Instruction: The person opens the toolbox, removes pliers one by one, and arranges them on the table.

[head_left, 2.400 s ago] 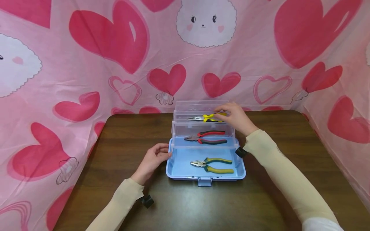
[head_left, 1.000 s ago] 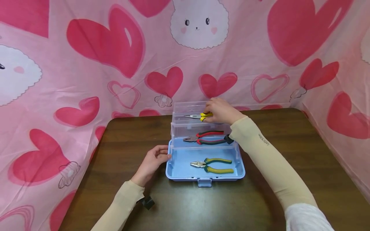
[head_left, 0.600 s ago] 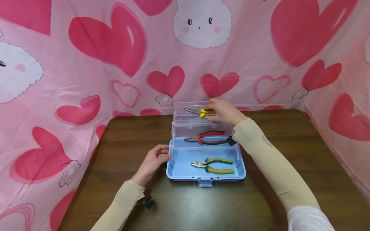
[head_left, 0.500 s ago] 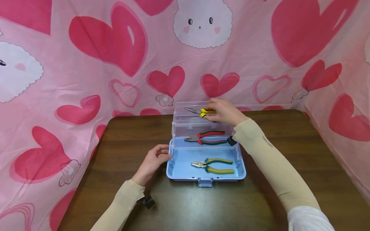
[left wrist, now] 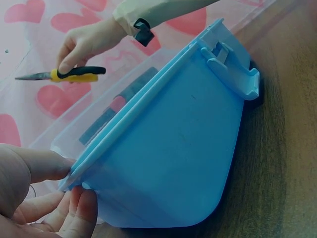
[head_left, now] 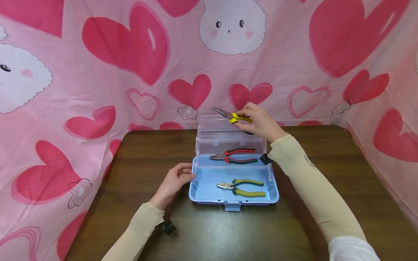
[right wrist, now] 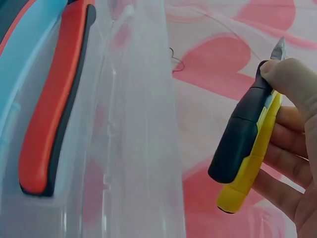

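In the head view my right hand [head_left: 259, 121] holds needle-nose pliers [head_left: 240, 119] with yellow and black handles, raised over the rear of the toolbox, their tips pointing up and left. The right wrist view shows my thumb and fingers pinching these pliers [right wrist: 247, 134] near the pivot. My left hand [head_left: 173, 181] grips the left rim of the blue toolbox [head_left: 209, 200]; in the left wrist view thumb and fingers pinch that rim [left wrist: 119, 124]. Red-and-black pliers [head_left: 240, 160] lie in a clear tray. Green-and-yellow pliers [head_left: 249, 194] lie on the blue bottom.
Clear stepped trays [head_left: 212, 143] rise at the back of the toolbox. A latch [head_left: 232, 207] hangs from its front edge. The box stands on a dark wooden table [head_left: 147, 152], with a pink heart-patterned cloth [head_left: 183, 54] behind and at both sides.
My right hand has taken hold of the needle-nose pliers and lifted them out of the top tray, tilting their tips upward. The left hand stays on the rim.
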`<state>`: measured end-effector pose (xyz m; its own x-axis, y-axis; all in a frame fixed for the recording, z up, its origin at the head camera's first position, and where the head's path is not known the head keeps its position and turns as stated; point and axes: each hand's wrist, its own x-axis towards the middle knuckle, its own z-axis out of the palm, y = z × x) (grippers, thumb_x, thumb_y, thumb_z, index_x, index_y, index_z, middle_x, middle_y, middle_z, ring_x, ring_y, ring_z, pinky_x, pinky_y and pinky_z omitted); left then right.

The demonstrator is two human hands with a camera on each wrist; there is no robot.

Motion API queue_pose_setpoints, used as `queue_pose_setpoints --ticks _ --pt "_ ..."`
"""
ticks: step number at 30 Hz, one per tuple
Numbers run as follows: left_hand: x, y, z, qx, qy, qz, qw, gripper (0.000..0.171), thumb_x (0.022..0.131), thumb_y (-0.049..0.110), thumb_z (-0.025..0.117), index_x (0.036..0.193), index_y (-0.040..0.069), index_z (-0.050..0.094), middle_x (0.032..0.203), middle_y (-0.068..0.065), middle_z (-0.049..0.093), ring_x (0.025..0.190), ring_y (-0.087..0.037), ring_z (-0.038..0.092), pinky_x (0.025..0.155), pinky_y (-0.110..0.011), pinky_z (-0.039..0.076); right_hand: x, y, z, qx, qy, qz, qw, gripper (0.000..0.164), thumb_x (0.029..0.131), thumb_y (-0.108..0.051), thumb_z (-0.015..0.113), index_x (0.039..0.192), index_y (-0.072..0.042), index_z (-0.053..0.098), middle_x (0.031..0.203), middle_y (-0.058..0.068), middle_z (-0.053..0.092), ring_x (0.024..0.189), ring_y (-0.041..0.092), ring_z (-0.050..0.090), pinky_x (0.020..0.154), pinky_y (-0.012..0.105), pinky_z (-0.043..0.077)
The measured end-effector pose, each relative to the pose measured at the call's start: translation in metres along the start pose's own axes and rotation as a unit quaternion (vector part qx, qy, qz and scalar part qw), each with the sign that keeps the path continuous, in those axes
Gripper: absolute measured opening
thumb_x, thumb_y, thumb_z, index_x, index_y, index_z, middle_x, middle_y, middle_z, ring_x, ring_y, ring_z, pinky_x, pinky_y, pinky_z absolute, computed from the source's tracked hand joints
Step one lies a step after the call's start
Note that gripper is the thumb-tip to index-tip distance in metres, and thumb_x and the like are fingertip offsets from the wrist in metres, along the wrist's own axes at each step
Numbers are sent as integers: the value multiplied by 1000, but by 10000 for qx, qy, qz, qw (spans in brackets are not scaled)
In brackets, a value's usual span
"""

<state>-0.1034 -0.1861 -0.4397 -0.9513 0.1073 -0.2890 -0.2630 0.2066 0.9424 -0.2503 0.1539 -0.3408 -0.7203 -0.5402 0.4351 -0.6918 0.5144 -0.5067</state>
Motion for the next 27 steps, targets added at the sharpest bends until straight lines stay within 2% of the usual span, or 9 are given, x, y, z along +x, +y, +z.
queue_pose_setpoints --ticks 9,16,19,23,27 --pt "2 2 -1 48 59 -26 10000 44 96 15 74 136 5 61 115 -14 67 98 -25 65 105 -46 53 -14 1 -14 -285 395 -95 9988 39 85 -9 87 121 -3 73 107 6 61 100 20 62 85 42 62" --pt "3 2 -1 150 77 -54 9998 44 96 18 75 136 6 62 114 -13 68 98 -25 66 104 -45 53 -32 6 -25 -358 634 23 9973 42 84 -6 87 122 -7 72 118 6 63 104 19 61 86 44 62" --pt "2 2 -1 144 69 -82 9998 44 96 18 75 137 6 62 113 -13 69 99 -25 66 104 -45 53 -43 10 -30 -529 747 92 9958 41 82 -5 88 121 -7 72 117 6 63 103 18 60 88 30 60" --pt "2 1 -1 131 49 -70 9999 44 96 18 75 137 6 62 113 -13 69 99 -25 66 104 -45 53 -58 16 -37 -702 993 133 9925 40 81 -3 89 118 -5 73 109 7 63 98 19 60 87 10 48" --pt "1 0 -2 181 51 -37 9998 44 96 18 75 136 7 62 113 -13 70 99 -25 66 103 -42 53 -74 21 -43 -786 1138 365 9897 38 82 -4 88 116 -2 72 102 9 62 93 21 61 85 3 42"
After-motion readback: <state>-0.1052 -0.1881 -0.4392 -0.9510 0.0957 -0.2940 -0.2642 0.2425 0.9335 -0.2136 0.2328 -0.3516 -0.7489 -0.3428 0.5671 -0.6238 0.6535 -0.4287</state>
